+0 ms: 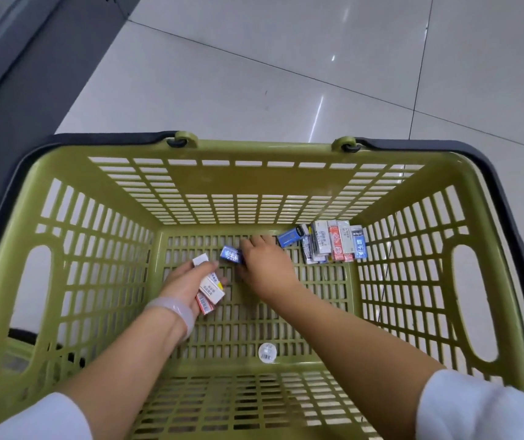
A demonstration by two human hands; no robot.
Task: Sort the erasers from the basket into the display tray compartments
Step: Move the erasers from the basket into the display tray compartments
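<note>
I look down into an olive-green basket (254, 173) with slotted walls. My left hand (187, 281) holds a small stack of white and red-striped erasers (211, 287) above the basket floor. My right hand (264, 265) reaches to the floor's middle and pinches a blue-wrapped eraser (231, 255) at its thumb side. Several more erasers (327, 242), in blue, white and red sleeves, lie packed in the far right corner of the basket. No display tray is in view.
The basket has dark handles (444, 147) folded down along its rim. A round barcode sticker (267, 352) sits on the near floor. Glossy pale floor tiles (286, 74) lie beyond, and a dark shelf base (16, 90) runs along the left.
</note>
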